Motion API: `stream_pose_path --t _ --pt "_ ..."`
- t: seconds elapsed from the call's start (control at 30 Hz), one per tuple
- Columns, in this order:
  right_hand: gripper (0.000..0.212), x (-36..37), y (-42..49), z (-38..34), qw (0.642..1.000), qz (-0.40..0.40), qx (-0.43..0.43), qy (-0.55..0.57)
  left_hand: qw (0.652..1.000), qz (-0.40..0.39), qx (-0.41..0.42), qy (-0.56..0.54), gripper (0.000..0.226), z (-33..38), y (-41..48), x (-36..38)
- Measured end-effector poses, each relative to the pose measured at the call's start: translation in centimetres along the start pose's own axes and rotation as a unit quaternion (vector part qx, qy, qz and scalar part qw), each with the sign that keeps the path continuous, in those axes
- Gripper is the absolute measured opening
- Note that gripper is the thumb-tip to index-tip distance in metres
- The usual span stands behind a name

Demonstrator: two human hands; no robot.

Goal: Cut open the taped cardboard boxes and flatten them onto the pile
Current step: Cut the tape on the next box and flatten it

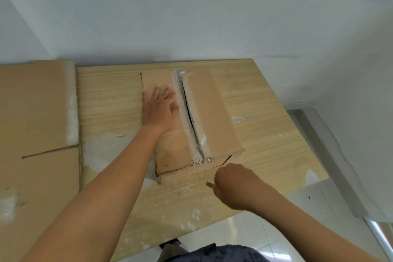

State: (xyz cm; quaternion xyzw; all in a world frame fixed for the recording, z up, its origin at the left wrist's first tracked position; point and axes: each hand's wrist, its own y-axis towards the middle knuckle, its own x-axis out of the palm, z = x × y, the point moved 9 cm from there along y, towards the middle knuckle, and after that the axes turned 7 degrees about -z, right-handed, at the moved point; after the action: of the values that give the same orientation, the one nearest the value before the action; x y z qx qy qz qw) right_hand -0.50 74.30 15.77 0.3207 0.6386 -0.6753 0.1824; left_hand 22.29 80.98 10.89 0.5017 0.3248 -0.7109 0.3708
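Observation:
A brown cardboard box point(210, 108) stands in the middle of the wooden table point(265, 134). Clear tape runs down its top seam, and a dark slit gapes along that seam between the two flaps. My left hand point(159, 108) lies flat on the left flap, fingers spread, pressing it down. My right hand point(231, 185) hovers just in front of the box's near edge, fingers curled round a small cutter whose blade tip point(210, 184) sticks out to the left. On the left of the table lies the pile of flattened cardboard point(36, 112).
White tape scraps and residue dot the table around the box and near its front edge. A white wall rises right behind the table. To the right, past the table edge, stands a translucent plastic bin point(331, 144) on the pale tiled floor.

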Motion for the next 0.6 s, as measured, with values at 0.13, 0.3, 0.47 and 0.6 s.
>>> stream_pose_path --t 0.13,0.3,0.47,0.6 --pt "0.023 -2.0 0.7 4.1 0.968 0.202 -0.010 0.152 1.000 0.013 0.008 -0.015 0.050 -0.1 0.0 -0.2" --pt "0.027 -4.5 2.8 5.3 0.868 0.436 -0.002 0.235 0.998 0.051 0.019 -0.010 0.041 0.6 0.5 -1.5" --pt "0.031 -4.6 5.7 4.4 0.833 0.509 0.048 0.213 0.997 0.055 0.047 0.000 0.037 0.8 3.1 -2.7" --pt "0.032 -4.8 7.1 4.5 0.832 0.518 0.057 0.192 0.997 0.019 0.069 0.033 0.052 0.5 6.7 -3.1"
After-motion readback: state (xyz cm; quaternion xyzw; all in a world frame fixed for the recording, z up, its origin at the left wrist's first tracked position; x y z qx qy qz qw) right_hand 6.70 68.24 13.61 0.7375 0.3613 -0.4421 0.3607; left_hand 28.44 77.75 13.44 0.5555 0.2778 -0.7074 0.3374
